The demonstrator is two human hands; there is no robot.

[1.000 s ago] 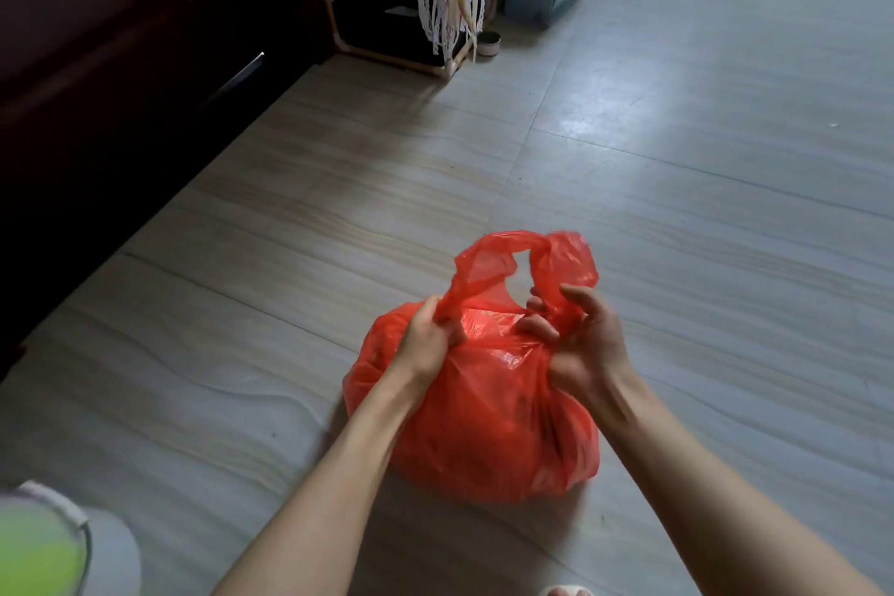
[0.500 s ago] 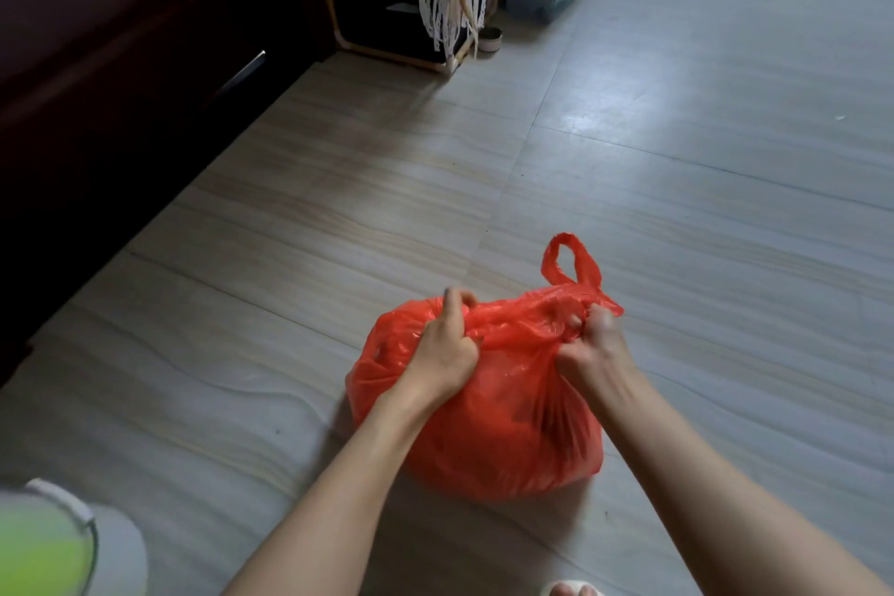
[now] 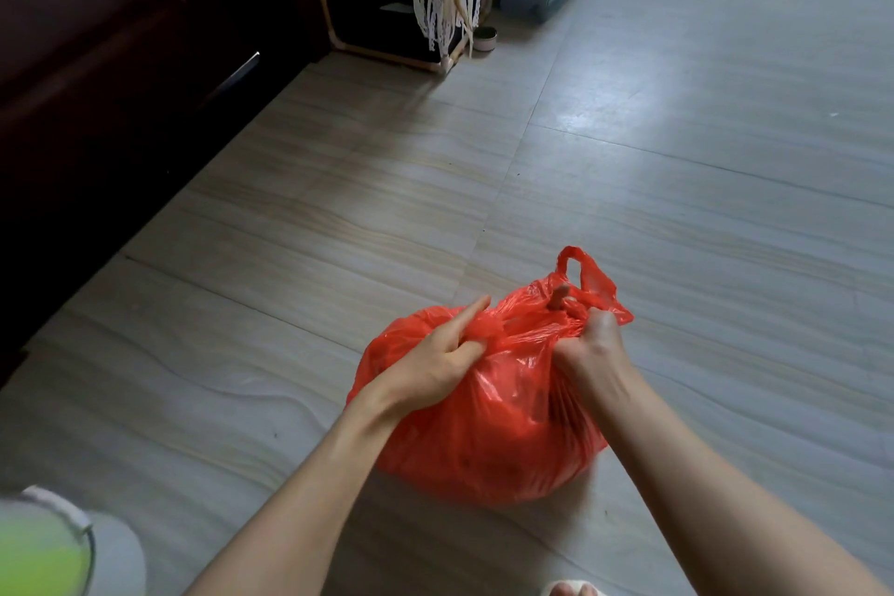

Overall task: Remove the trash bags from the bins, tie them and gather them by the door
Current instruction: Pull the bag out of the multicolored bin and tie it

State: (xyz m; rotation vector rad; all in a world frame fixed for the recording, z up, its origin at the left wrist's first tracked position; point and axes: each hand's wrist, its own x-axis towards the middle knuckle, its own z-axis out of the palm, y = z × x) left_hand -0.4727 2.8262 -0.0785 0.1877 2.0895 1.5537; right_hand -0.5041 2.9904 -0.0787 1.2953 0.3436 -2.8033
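Red trash bag (image 3: 488, 426) on tiled floor (image 3: 677, 218), pinched by left hand (image 3: 435, 365) and right hand (image 3: 588, 353), white bin (image 3: 113, 552) nearby.

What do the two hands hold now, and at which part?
Both grip the red trash bag at its gathered top: the left hand pinches one twisted handle strip, the right hand clutches the other below its loop.

Open tiled floor (image 3: 677, 218) all around; dark cabinet (image 3: 96, 87) far left.
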